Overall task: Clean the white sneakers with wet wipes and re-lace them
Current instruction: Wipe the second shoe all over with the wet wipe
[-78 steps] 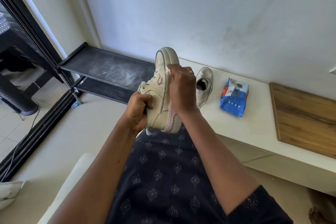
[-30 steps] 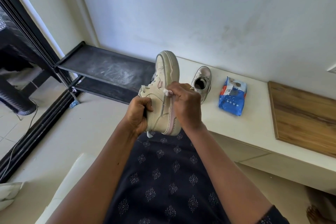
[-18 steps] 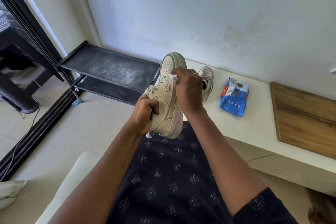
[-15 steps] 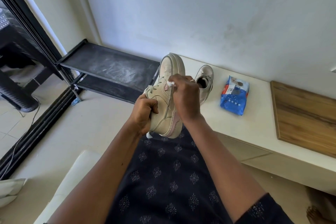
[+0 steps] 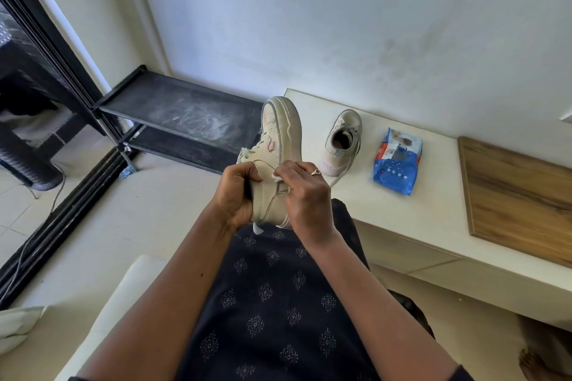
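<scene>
I hold a white sneaker (image 5: 280, 139) toe-up in front of me, its sole turned to the right. My left hand (image 5: 236, 192) grips the heel end from the left. My right hand (image 5: 305, 195) presses a small white wet wipe (image 5: 275, 176) against the sneaker's side near the heel, with the fingers curled round the wipe. Most of the wipe is hidden under those fingers. The second white sneaker (image 5: 342, 141) stands on the low white counter (image 5: 411, 213), its opening facing me. A blue wet wipe pack (image 5: 396, 165) lies to its right.
A wooden board (image 5: 513, 195) lies on the counter at the right. To the left stands a black two-tier shoe rack (image 5: 182, 124), with a dark sliding door frame (image 5: 55, 71) beyond it. My lap in dark patterned cloth fills the foreground.
My right hand with the wipe has slid down the sneaker's side from near the toe toward the heel. The left hand keeps its grip on the sneaker.
</scene>
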{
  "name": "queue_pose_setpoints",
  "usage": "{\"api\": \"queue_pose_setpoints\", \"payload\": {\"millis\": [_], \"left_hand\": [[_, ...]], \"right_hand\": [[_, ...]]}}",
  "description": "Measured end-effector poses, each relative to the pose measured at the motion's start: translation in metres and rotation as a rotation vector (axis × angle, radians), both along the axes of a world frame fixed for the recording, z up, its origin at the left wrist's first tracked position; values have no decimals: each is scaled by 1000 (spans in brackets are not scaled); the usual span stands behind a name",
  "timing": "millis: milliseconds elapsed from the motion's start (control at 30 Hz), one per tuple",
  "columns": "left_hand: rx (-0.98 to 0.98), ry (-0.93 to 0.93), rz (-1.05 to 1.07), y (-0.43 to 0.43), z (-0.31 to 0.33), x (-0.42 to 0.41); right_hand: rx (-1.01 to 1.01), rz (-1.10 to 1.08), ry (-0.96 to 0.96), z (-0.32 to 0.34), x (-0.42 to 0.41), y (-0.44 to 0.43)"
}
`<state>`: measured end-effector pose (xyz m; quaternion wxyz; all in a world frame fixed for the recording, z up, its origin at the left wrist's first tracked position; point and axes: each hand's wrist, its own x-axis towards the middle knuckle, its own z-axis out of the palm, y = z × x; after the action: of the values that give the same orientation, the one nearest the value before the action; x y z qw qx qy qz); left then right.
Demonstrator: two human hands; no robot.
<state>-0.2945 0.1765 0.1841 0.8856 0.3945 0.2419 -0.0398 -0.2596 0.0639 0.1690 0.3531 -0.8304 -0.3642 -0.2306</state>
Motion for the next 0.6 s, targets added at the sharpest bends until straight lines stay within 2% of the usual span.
{"api": "queue_pose_setpoints", "payload": {"millis": [67, 233, 433, 600], "left_hand": [[-23, -57, -24, -1, 3, 1], [114, -151, -139, -3, 7, 4], [120, -123, -155, -6, 10, 7], [186, -118, -207, 0, 10, 5]], "right_hand": [[7, -15, 5, 5, 7, 2], [-48, -93, 25, 24, 46, 11], [-95, -77, 43, 33, 50, 18], [-45, -67, 61, 31, 28, 15]]}}
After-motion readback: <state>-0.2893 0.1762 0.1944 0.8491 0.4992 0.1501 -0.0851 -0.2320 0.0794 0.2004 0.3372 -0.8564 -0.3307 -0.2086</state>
